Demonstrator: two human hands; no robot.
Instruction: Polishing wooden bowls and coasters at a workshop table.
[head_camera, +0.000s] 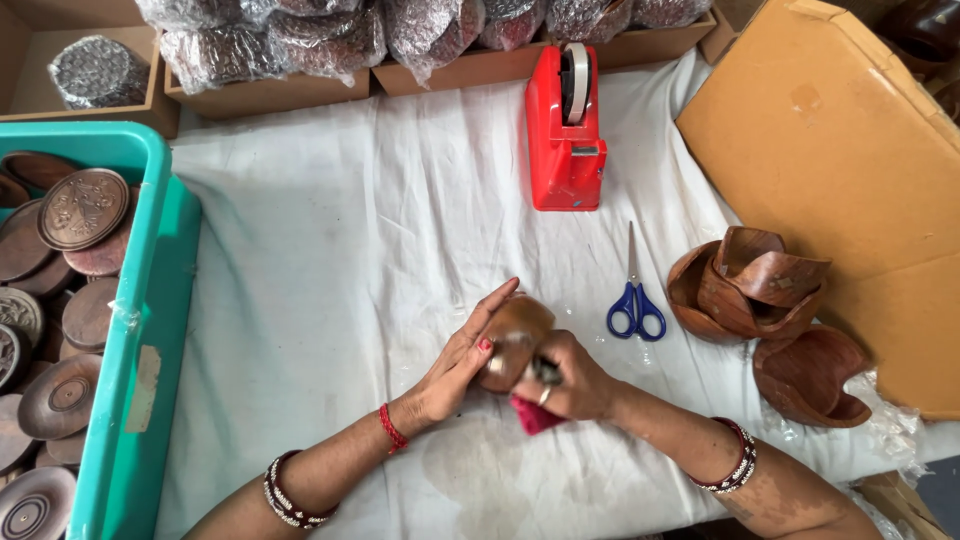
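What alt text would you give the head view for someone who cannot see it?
Two hands, left hand and right hand, hold a round wooden piece and a red cloth over a white sheet. Blue scissors, a red tape dispenser and carved wooden bowls lie nearby.

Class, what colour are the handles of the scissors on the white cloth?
Blue; the scissors show best in the head view.
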